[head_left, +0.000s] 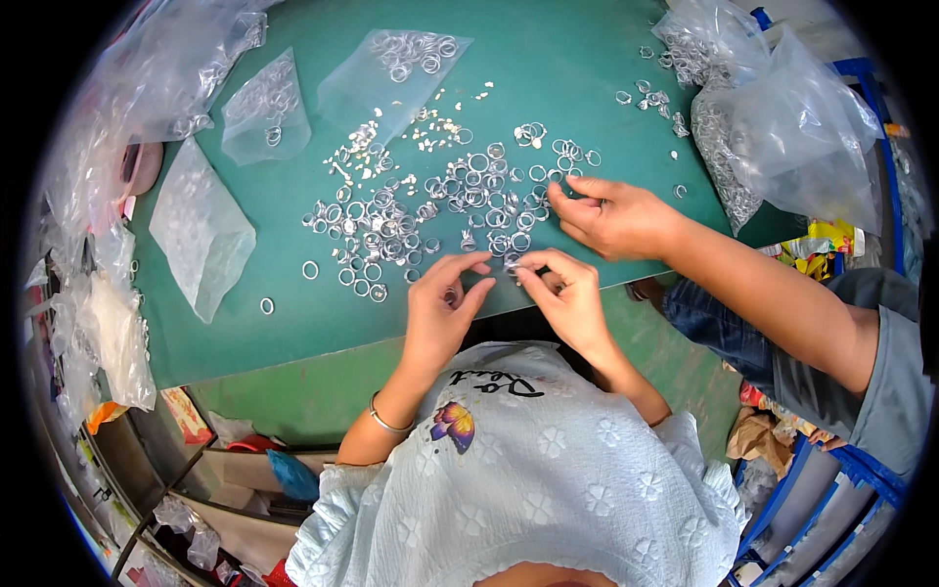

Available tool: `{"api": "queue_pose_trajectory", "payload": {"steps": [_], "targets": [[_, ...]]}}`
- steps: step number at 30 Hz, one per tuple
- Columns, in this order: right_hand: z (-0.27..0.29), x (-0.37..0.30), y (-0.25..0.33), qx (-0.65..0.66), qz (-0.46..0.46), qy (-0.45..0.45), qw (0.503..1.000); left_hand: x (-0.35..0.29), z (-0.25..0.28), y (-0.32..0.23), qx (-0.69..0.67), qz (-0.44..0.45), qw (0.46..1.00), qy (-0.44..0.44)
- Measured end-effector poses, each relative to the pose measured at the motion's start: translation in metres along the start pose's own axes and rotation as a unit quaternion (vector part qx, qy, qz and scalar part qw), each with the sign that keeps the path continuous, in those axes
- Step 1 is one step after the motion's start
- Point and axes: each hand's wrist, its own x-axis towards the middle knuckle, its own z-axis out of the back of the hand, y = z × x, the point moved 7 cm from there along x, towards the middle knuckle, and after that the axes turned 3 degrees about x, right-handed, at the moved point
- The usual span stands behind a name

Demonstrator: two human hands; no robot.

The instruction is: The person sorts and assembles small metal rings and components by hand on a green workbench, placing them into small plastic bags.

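Note:
Many silver-coloured metal rings (pixel 367 230) lie in a loose heap on the green table (pixel 323 338). At the heap's near edge, my right hand (pixel 572 305) pinches a small silver ring (pixel 512 262) between thumb and fingertips. My left hand (pixel 435 305) is close beside it, fingers curled and thumb apart from the index fingertip. Something small and shiny shows inside its curled fingers, too small to make out. A co-worker's hand (pixel 621 217) reaches in from the right, its fingertips at the rings. Small pale pieces (pixel 430 127) are scattered behind the heap.
Clear plastic bags with rings (pixel 266 112) and a flat translucent bag (pixel 202 235) lie at the left. Another open bag (pixel 377 88) is at the back. Large filled bags (pixel 729 147) stand at the far right. Shelving (pixel 249 470) is below left; blue racks (pixel 802 499) are lower right.

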Motion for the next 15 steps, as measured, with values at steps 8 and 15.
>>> {"api": "queue_pose_trajectory", "payload": {"steps": [8, 15], "targets": [[0.022, -0.010, -0.005, -0.158, 0.053, -0.028, 0.986, -0.006, 0.020, -0.001, 0.255, -0.051, 0.960, -0.103], [-0.001, -0.012, 0.008, -0.170, 0.065, 0.004, 0.983, -0.001, 0.015, -0.004, 0.313, -0.060, 0.943, -0.091]]}}
